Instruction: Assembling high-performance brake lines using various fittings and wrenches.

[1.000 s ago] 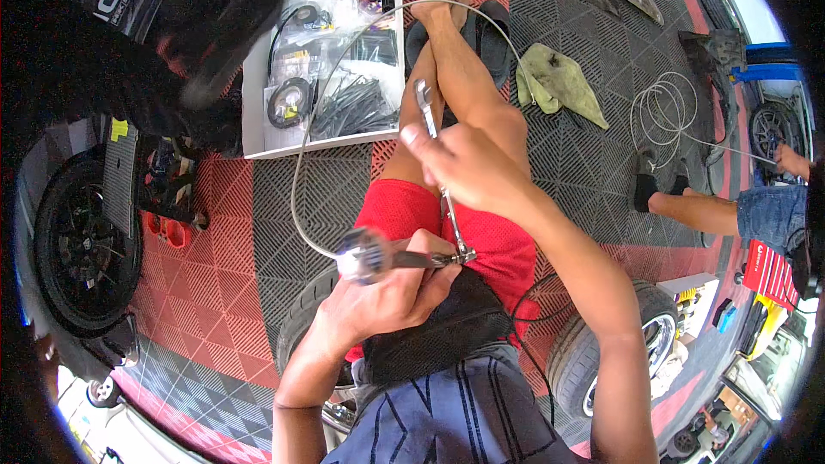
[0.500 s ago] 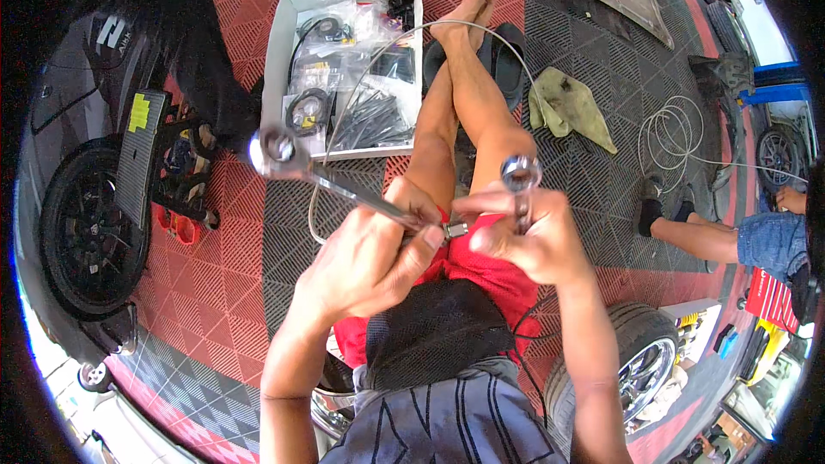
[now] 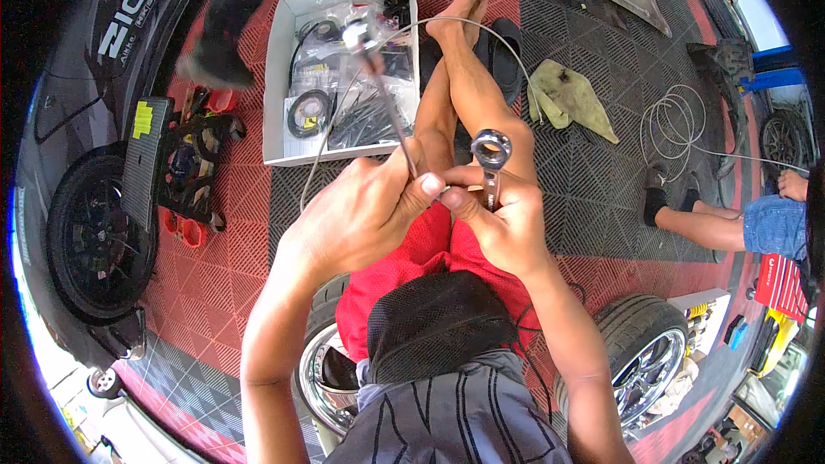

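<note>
Closed around a long wrench [image 3: 393, 112], my left hand [image 3: 357, 215] is above my lap; the wrench points up and away, its far end blurred. My right hand [image 3: 507, 223] is closed on a second, chrome wrench [image 3: 491, 155], whose ring end stands up above the fingers. Both thumbs and fingertips meet over a small metal fitting [image 3: 444, 192], mostly hidden by them. A thin grey hose [image 3: 320, 155] runs down behind my left hand and arcs over my shins. Whether it joins the fitting is hidden.
Ahead, a white box [image 3: 270, 112] holds bagged parts, cable ties and black coils. A stained cloth [image 3: 571, 103] and coiled line [image 3: 675, 133] lie right. Wheels [image 3: 644, 344] flank me. A dark car [image 3: 94, 120] stands left; another person's leg [image 3: 219, 34] is nearby.
The left wrench has swung from pointing left to pointing up and away. My fingers have come together over the fitting, which showed between my hands before. A person's leg has moved at upper left.
</note>
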### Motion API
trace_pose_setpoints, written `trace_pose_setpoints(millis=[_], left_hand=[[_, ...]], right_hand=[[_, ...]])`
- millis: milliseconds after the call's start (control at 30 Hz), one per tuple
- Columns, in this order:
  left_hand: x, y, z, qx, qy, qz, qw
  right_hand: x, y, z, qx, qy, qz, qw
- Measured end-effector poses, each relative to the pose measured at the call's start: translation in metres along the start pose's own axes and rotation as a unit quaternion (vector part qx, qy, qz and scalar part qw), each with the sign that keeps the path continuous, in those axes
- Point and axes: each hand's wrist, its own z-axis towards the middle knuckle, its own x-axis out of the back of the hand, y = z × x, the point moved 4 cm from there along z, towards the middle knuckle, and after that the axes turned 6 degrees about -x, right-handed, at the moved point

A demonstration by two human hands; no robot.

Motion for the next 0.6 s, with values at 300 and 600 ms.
trace_pose_setpoints(millis=[300, 600], left_hand=[[-0.003, -0.002, 0.004, -0.136, 0.128, -0.023, 0.982], [-0.005, -0.014, -0.003, -0.073, 0.122, 0.002, 0.99]], right_hand=[[0.001, 0.01, 0.004, -0.017, 0.05, 0.017, 0.998], [0.002, 0.015, 0.002, -0.029, 0.072, 0.07, 0.995]])
